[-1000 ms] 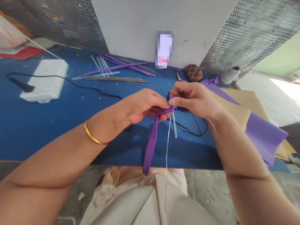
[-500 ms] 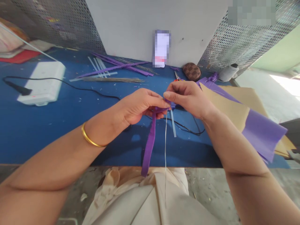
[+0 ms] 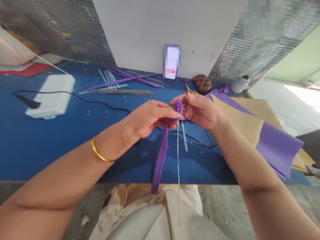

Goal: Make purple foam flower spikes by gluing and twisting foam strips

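My left hand [image 3: 158, 115] is closed, its thumb and fingers pinching a purple crepe paper strip [image 3: 160, 158] where it meets a thin wire [image 3: 178, 160]. At the wire's top, a small ruffled purple paper flower [image 3: 178, 106] stands up between my hands. My right hand [image 3: 198, 108] has its fingers curled round the flower's far and right sides; its thumb is raised above the curled fingers. The long end of the strip hangs down past the table edge, and the wire drops straight over my lap. Finger contact behind the flower is partly hidden.
Purple strips [image 3: 135, 77], pale translucent sticks [image 3: 110, 80] and a wire bundle [image 3: 122, 92] lie at the back. A phone [image 3: 172, 61] leans on the panel. Scissors [image 3: 188, 88] and a checked pouch [image 3: 202, 83] sit nearby. Purple paper [image 3: 277, 145] lies right; a white power box [image 3: 51, 95] left.
My right thumb has lifted away from the pinch and my right fingers have opened slightly, so the ruffled flower top now shows. My left hand keeps its pinch. The view has tilted slightly.
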Demonstrator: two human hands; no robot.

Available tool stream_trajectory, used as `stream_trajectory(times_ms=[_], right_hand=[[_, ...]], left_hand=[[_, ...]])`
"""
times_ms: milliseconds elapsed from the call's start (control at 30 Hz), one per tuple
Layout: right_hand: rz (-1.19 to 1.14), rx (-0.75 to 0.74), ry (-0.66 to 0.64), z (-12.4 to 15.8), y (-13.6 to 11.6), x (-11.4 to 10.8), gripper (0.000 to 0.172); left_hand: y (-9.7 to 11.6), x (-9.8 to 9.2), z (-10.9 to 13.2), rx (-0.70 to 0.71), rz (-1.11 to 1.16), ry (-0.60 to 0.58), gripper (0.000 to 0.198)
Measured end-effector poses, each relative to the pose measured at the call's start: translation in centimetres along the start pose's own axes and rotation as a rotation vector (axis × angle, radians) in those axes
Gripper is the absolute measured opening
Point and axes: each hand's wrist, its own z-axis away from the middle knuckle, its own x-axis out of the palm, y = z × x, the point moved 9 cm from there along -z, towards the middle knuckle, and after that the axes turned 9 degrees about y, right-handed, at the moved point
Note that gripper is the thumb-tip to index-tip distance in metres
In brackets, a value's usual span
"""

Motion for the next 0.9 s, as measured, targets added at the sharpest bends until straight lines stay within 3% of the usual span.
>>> stream_trajectory(times_ms=[167, 333, 667, 900], right_hand=[[-0.085, 0.028, -0.111, 0.3, 0.7, 0.7, 0.032], [-0.084, 0.018, -0.078, 0.3, 0.8, 0.6, 0.020], [0.050, -0.064, -0.064, 0.5, -0.7, 0.2, 0.026], [0.092, -0.062, -0.054, 0.5, -0.7, -0.1, 0.028]], left_hand=[[-0.2, -0.1, 0.0, -0.029, 0.018, -0.023, 0.007], [-0.6, 0.3, 0.1, -0.045, -0.006, -0.075, 0.008], [-0.6, 0.8, 0.5, -0.126, 0.008, -0.181, 0.017], [-0.4, 0.7, 0.5, -0.101, -0.039, -0.122, 0.006]])
